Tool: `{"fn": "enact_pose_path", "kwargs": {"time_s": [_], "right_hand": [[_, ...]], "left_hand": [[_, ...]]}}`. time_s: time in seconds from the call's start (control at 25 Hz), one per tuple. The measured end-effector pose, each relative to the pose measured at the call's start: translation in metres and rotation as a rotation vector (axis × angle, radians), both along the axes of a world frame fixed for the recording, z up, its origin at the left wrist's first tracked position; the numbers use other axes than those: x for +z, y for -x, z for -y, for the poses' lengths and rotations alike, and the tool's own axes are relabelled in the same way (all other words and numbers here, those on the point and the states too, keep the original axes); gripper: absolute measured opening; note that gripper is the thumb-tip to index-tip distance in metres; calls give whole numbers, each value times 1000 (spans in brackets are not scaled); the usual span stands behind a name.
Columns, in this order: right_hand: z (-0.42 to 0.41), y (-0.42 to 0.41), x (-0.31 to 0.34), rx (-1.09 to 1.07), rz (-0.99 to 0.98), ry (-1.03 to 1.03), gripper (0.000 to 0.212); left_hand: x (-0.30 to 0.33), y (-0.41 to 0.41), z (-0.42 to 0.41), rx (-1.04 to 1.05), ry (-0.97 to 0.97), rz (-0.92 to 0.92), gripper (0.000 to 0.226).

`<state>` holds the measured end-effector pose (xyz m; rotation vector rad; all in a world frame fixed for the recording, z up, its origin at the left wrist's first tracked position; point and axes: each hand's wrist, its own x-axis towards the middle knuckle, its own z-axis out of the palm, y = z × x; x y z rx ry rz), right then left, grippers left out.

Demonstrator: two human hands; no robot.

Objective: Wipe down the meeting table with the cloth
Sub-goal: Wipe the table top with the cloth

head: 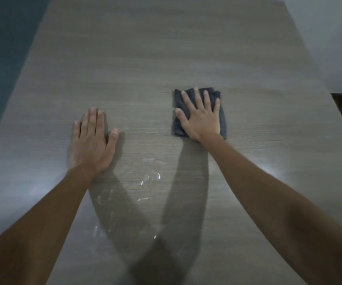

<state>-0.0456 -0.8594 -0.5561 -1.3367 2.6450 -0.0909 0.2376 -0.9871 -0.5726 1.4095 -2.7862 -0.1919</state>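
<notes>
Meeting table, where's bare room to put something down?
The far half of the meeting table, beyond both hands, is bare. So is the strip between the left hand and the cloth under the right hand. Whitish smears mark the near middle.

cloth (pixel 178 122): middle hidden under right hand (pixel 202 118) | table (pixel 166 48): near end cut off

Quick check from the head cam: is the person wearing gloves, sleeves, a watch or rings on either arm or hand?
No. Both forearms are bare as far as the frame shows, with no sleeves in view. The left hand and right hand are ungloved, and no watch, band or ring shows on the wrists or fingers. The nails look short and plain. The picture is dim, so fine marks could not be told.
</notes>
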Motion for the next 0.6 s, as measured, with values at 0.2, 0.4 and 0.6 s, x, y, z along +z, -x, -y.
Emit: {"fn": "enact_pose_path", "kwargs": {"time_s": [0.2, 0.4, 0.6], "right_hand": [[-69, -90, -4, 238, -30, 71, 66], [-154, -58, -7, 265, -95, 107, 66], [-89, 21, -3, 2, -73, 19, 71]], "left_hand": [[2, -1, 0, 2, -21, -7, 79], [3, 0, 0, -6, -35, -7, 71], [0, 0, -1, 12, -8, -19, 74]]}}
